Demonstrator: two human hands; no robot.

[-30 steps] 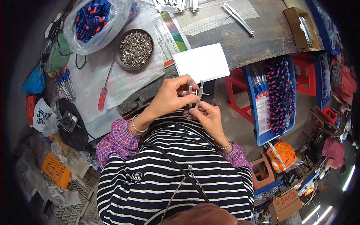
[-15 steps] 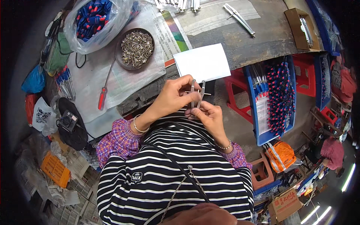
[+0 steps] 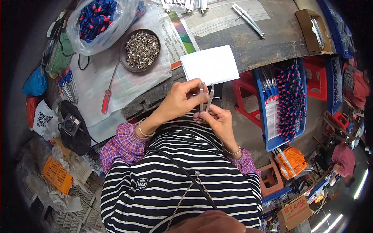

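My right hand (image 3: 218, 121) is closed on the lower end of a pair of metal dividers (image 3: 211, 97), whose two slim legs point away from me. My left hand (image 3: 180, 100) is closed too, its thumb and fingers at the left leg and the thin cross rod. Part of the rod juts out past the right leg. Just beyond the legs lies a folded white sheet (image 3: 210, 64) at the table's front edge. A similar pair of dividers (image 3: 248, 21) rests on the far side of the table.
A round dish (image 3: 121, 58) of small metal cylinders stands left of the sheet, near a red-handled screwdriver (image 3: 105, 101). Behind is a plastic bag (image 3: 74, 37) of blue-and-red pieces. To my right, a blue tray (image 3: 272, 145) holds many blue-and-red parts beside red stools (image 3: 246, 99).
The dividers' legs have shifted very slightly to the right, and my left fingers have moved a little along with them. Both hands keep their hold.
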